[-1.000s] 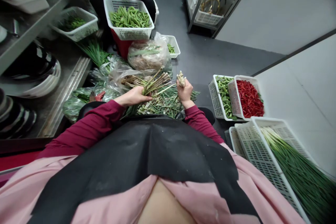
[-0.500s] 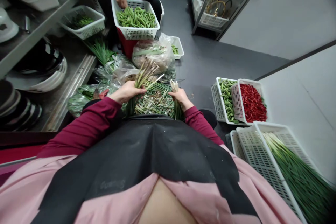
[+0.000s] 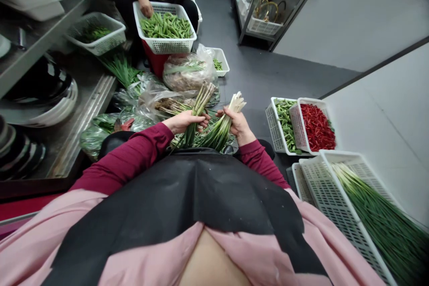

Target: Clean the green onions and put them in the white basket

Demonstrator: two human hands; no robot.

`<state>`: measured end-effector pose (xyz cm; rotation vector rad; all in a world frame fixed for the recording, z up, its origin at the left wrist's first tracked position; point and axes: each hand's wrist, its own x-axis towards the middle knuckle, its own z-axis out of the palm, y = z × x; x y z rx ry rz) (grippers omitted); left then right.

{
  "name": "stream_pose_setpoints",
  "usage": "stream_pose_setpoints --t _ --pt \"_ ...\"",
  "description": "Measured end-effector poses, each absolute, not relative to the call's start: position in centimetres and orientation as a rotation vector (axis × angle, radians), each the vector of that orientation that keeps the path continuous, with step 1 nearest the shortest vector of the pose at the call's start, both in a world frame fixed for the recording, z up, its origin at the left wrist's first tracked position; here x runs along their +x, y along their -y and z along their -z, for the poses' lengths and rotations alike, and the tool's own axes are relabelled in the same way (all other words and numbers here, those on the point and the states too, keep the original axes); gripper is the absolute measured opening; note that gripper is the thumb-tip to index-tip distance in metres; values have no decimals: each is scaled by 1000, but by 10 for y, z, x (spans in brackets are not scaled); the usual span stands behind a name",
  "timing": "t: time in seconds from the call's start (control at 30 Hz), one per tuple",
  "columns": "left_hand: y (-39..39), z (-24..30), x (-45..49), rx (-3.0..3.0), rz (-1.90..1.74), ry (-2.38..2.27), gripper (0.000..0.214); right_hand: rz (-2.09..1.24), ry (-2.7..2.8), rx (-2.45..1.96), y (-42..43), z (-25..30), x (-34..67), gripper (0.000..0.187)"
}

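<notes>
My left hand (image 3: pixel 185 121) is closed around a bunch of untrimmed scallions (image 3: pixel 197 107) whose rooty ends point up and away. My right hand (image 3: pixel 237 121) grips a smaller bunch of cleaned scallions (image 3: pixel 225 120) with white ends sticking up. The two hands sit close together above a heap of scallion trimmings (image 3: pixel 208 136) by my lap. A black apron and pink top fill the lower view.
A white basket of cleaned scallions (image 3: pixel 365 208) lies at my right, behind it baskets of red chillies (image 3: pixel 317 125) and green peppers (image 3: pixel 284 118). Opposite, another person's hands (image 3: pixel 147 9) work at a basket of green beans (image 3: pixel 164 27). Bagged greens (image 3: pixel 187 71) and a steel shelf with dishes (image 3: pixel 43 94) stand left.
Both hands have drawn together. The right hand's bunch now shows longer white stalks tilted right, and the left bunch has swung more upright. The other person's hand has dropped to the bean basket.
</notes>
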<state>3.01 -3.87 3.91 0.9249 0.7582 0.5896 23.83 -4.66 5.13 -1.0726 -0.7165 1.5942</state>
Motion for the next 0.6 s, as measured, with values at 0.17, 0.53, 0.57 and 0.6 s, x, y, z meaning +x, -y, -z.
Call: stream_pose_setpoints --t 0.17,0.53,0.57,0.6 --pt "34 -45 28 852 -616 -626 46 -1563 999 -1087 53 -56 228 34" --pt "41 -49 41 906 -706 -820 25 -1475 1019 -1159 56 -36 205 27" --pt "41 -50 41 908 -727 -835 25 -1505 983 -1147 57 -38 208 27" --pt "42 -51 40 913 -739 -850 25 -1531 954 -1136 58 -39 210 26"
